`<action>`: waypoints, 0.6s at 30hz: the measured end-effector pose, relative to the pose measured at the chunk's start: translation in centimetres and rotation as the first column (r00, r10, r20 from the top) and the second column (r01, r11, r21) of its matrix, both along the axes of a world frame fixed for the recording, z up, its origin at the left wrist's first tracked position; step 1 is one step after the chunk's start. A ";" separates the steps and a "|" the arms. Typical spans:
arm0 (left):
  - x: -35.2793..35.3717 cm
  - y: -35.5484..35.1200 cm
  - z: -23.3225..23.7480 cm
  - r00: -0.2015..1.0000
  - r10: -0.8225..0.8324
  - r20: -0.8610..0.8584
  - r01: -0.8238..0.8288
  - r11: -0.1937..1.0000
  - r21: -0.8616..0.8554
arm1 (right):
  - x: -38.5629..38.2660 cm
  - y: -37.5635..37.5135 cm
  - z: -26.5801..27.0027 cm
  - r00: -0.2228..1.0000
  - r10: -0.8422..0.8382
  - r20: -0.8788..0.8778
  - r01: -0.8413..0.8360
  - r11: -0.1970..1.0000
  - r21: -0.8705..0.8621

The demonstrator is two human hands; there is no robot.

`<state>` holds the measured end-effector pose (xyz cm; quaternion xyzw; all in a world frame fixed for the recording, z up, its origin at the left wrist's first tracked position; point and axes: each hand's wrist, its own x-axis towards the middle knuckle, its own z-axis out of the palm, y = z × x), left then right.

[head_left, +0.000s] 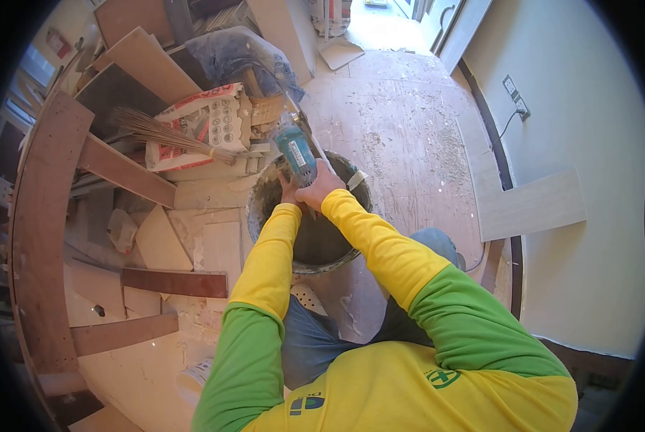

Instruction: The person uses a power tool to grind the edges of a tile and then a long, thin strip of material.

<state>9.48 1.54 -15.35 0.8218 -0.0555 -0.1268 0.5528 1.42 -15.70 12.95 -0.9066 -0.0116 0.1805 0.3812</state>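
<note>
A teal power tool (294,150) is held tilted over a round, dirty bucket (256,232). My right hand (321,186) is wrapped round the tool's lower end. Just left of it, my left hand (289,190) is closed at the near end of the tool; its fingers are partly hidden. Grey material (321,241) shows inside the bucket. A light flat piece (356,180) rests at the bucket's right rim. What lies under my hands is hidden.
A twig broom (175,135) lies over a torn paper bag (218,122) at upper left. Boards (139,65) and a brown plank (175,282) stand or lie at left. Cut panels (531,205) and a wall outlet (515,97) are at right. Debris marks the floor (394,144).
</note>
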 end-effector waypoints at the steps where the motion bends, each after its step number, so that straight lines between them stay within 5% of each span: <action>1: -0.1 0.0 -0.4 0.999 -0.002 0.041 0.005 0.997 -0.078 | -0.1 0.0 -0.1 1.000 0.002 0.003 -0.002 1.000 -0.001; 6: 0.3 0.3 -1.7 0.994 -0.008 0.111 0.023 0.991 -0.131 | -0.2 -0.1 0.3 1.000 0.008 -0.011 -0.008 1.000 0.000; 14: 2.0 1.1 -3.8 0.997 -0.048 -0.063 0.023 0.937 -0.349 | -0.2 0.2 -1.0 0.998 -0.037 0.053 0.034 0.998 0.045; 15: 0.3 0.0 0.8 0.997 -0.068 -0.034 0.071 0.993 0.092 | -0.1 0.1 -1.2 0.998 -0.036 0.056 0.033 0.998 0.046; 16: -1.6 -1.4 6.1 0.985 -0.171 -0.023 0.146 0.755 0.640 | 0.1 0.0 -1.5 0.995 -0.067 0.073 0.061 0.996 0.070; 17: -3.8 -2.9 12.3 0.961 -0.260 -0.096 0.195 0.387 0.901 | 0.2 -0.1 -1.6 0.991 -0.097 0.088 0.089 0.992 0.094; 18: -4.4 -3.2 14.0 0.961 -0.258 -0.098 0.196 0.388 0.900 | 0.3 -0.4 -1.4 0.992 -0.095 0.087 0.087 0.992 0.094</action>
